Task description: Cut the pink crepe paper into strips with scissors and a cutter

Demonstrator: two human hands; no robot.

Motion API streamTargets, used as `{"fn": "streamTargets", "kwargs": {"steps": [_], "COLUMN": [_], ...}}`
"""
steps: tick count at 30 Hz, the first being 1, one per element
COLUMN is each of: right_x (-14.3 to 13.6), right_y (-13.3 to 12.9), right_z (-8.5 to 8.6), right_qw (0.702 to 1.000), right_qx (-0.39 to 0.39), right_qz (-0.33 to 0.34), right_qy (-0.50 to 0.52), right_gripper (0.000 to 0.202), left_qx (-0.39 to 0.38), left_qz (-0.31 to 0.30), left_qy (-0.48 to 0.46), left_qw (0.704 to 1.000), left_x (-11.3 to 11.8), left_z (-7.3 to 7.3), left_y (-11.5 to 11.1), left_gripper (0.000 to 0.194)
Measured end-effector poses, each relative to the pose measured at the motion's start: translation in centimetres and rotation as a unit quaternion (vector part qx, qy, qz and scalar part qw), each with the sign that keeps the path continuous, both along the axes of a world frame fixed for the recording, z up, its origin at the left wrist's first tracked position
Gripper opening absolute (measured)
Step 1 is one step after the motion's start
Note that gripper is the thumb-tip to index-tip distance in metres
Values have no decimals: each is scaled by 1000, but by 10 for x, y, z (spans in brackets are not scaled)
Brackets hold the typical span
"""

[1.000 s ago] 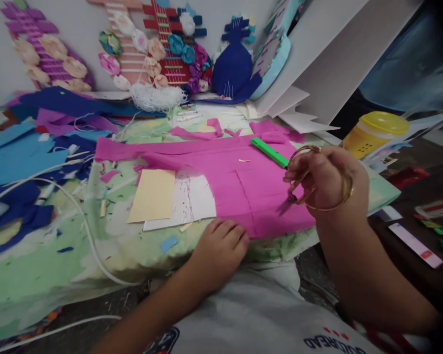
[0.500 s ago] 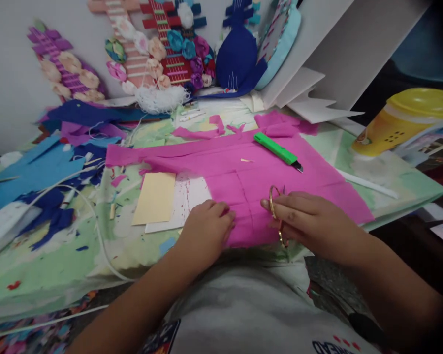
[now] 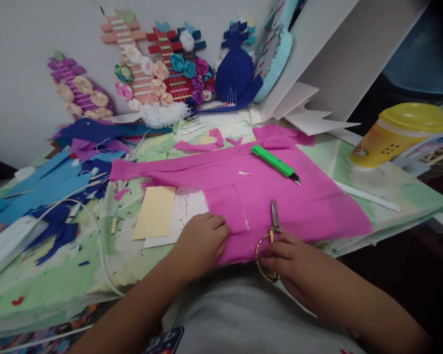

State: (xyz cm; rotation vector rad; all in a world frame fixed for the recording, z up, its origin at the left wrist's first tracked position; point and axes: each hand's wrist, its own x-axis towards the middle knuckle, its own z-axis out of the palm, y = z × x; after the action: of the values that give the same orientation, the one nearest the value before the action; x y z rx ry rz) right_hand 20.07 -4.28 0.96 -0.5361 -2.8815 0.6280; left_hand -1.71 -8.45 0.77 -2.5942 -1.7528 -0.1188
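Observation:
A sheet of pink fabric (image 3: 302,201) lies across the table, with cut lines marking off a rectangle in its lower left. My left hand (image 3: 205,241) is closed at the sheet's lower left edge, its fingertips curled down onto the fabric and partly hidden. Gold-handled scissors (image 3: 275,223) are held in my right hand (image 3: 291,260), with the fingers at the handle loops and the slightly parted blades pointing away from me over the pink fabric. A green box cutter (image 3: 273,161) rests on the sheet, its blade tip out. Beside my left hand lie a cream card (image 3: 155,211) and a white card (image 3: 188,209).
Blue fabric scraps (image 3: 47,172) and a white power strip (image 3: 13,246) with its cable occupy the left side. A yellow-lidded cup (image 3: 395,140) stands at right near a white stick (image 3: 369,196). Decorated guitar-shaped crafts (image 3: 133,64) lean on the wall behind.
My right hand has turned and moved down, swinging the scissors so their blades now point forward over the fabric. My left hand stays on the fabric's edge. The view has shifted slightly.

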Motion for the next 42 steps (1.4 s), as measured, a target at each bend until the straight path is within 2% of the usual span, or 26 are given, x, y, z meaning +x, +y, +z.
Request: {"fn": "streamTargets", "kwargs": {"steps": [4,7,10,12,14,16,19,20,21,23,25,27,29,31,34,35,38,40,42], "right_x": [-2,1,7,10,10,9,5,5,5,4,3,2,1,0,0,-1,-3,-6,-7], "right_y": [-7,-5,2,8,12,17,27,31,35,43,49,53,56,58,63,66,72,74,75], "right_z": [6,3,-5,-10,-15,-19,-21,-20,-18,-13,-7,1,7,12,16,17,15,12,7], "right_qw": [998,992,987,988,987,978,960,955,951,951,957,960,955,946,941,941,938,927,913], "right_qx": [-8,30,91,105,110,122,149,155,158,146,104,24,-81,-167,-205,-205,-223,-261,-289], "right_qz": [-61,-92,-66,-46,-88,-159,-234,-249,-263,-273,-271,-277,-265,-210,-115,-97,-97,-131,-194], "right_qy": [30,75,115,104,78,53,40,34,24,-7,-20,25,103,181,244,252,248,233,211], "right_gripper": [22,20,18,14,10,9,6,6,5,5,6,12,19,21,22,23,28,28,31], "left_qx": [-11,-10,1,12,32,66,89,77,32,-99,-237,-323,-354,-369,-397,-399,-383,-381,-397], "left_qz": [12,6,8,7,-7,-25,-52,-54,-40,56,166,228,249,261,288,299,328,323,297], "left_qy": [-30,-38,-37,-43,-53,-76,-209,-284,-360,-473,-541,-598,-641,-676,-721,-730,-744,-760,-782], "left_qw": [999,999,999,999,998,995,972,954,932,874,790,697,634,583,490,467,439,416,378], "left_x": [-2,-2,2,7,14,22,32,34,36,39,42,44,44,43,37,36,33,34,36], "left_z": [2,2,0,0,1,0,-8,-13,-18,-31,-45,-57,-65,-66,-62,-61,-64,-69,-73], "left_y": [4,6,6,4,-1,-10,-29,-36,-42,-50,-53,-54,-52,-51,-51,-52,-55,-56,-57], "left_gripper": [17,19,22,23,23,24,28,31,32,29,23,22,29,38,41,40,36,36,41]}}
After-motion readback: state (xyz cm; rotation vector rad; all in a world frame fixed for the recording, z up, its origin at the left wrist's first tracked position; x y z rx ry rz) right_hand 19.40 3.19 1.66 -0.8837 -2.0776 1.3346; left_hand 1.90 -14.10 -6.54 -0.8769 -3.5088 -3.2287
